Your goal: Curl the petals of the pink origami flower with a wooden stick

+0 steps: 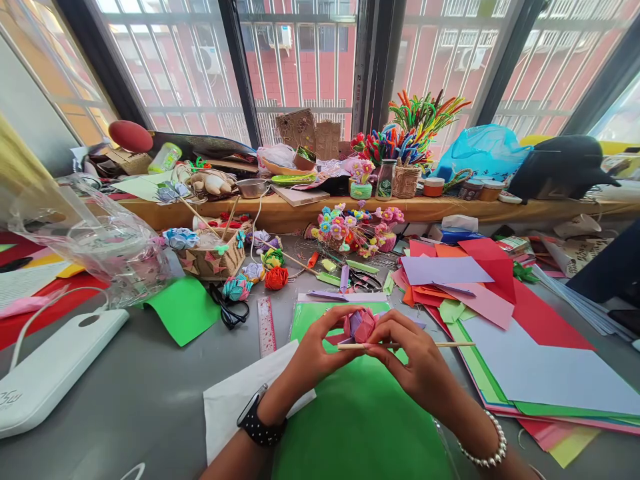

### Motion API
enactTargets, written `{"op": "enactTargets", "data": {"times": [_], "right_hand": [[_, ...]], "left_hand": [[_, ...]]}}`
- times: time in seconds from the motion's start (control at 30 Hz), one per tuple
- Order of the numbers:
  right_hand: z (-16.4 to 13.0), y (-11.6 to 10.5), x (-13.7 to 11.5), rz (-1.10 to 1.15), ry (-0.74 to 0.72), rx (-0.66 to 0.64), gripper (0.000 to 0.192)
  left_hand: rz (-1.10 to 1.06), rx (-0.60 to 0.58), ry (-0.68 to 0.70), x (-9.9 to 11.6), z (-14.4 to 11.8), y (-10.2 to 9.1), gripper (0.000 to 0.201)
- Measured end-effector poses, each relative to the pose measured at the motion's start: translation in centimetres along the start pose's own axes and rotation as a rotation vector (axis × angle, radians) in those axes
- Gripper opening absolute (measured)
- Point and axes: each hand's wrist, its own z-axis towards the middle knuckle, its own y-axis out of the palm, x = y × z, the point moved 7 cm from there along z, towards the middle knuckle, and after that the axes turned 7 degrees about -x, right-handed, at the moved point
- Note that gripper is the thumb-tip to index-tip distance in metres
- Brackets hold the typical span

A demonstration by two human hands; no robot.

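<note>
A folded pink and lilac paper flower (361,324) is pinched between the fingertips of both my hands, above a large green sheet (360,413). My left hand (320,350) grips its left side. My right hand (413,357) holds its right side together with a thin wooden stick (450,345) that lies level and points right. A black watch sits on my left wrist and a bead bracelet on my right.
Stacked coloured paper (505,313) lies to the right. A ruler (266,325), black scissors (229,310) and finished paper flowers (275,277) lie beyond my hands. A wicker basket (210,257), plastic bag (100,240) and white device (55,367) are left. A cluttered sill (450,208) runs behind.
</note>
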Motion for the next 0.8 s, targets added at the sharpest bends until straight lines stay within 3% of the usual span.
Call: {"op": "enactTargets", "data": {"times": [0.5,0.8], "right_hand": [[0.01,-0.06,-0.31,-0.038,-0.029,-0.012,0.007],[0.06,-0.40,-0.32,-0.062,-0.013,0.010,0.008]], "left_hand": [[-0.048,-0.020,0.011,0.01,-0.01,0.20,0.045],[0.011,0.034,0.022,0.00,-0.10,-0.19,0.045]]}}
